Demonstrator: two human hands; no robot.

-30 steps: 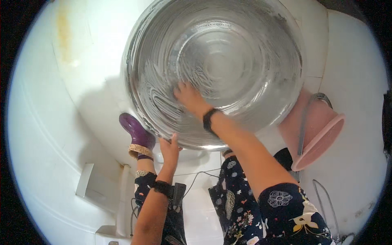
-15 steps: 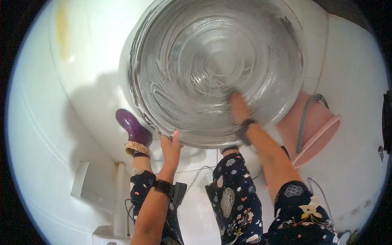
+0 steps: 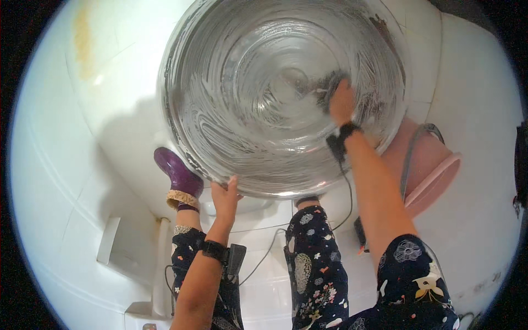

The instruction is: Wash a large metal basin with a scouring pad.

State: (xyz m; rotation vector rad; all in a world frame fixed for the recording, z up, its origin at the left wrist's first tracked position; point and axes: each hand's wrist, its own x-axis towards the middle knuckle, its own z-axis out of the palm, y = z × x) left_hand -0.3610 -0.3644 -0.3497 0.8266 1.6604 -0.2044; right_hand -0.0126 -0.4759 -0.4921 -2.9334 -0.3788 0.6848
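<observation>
A large, round metal basin (image 3: 242, 126) fills the upper middle, tilted so that its inside faces me. White, soapy-looking streaks run in rings over its inner wall. My left hand (image 3: 224, 199) is closed on the basin's near rim, its thumb on the inner side. Inside the basin, right of the middle, my right hand (image 3: 342, 103) presses a dark grey scouring pad (image 3: 333, 83) to the metal. Its fingers are curled over the pad and partly blurred.
A pink bucket (image 3: 423, 170) with a grey handle lies tipped to the right of the basin. My purple boot (image 3: 179, 171) stands at the basin's lower left. A thin dark cable (image 3: 350, 198) hangs from my right wrist. White tiled walls (image 3: 49, 181) curve around.
My right hand has moved up and slightly right across the basin's inside, and the scouring pad now shows more plainly. The basin has shifted a little left; my left hand keeps its rim.
</observation>
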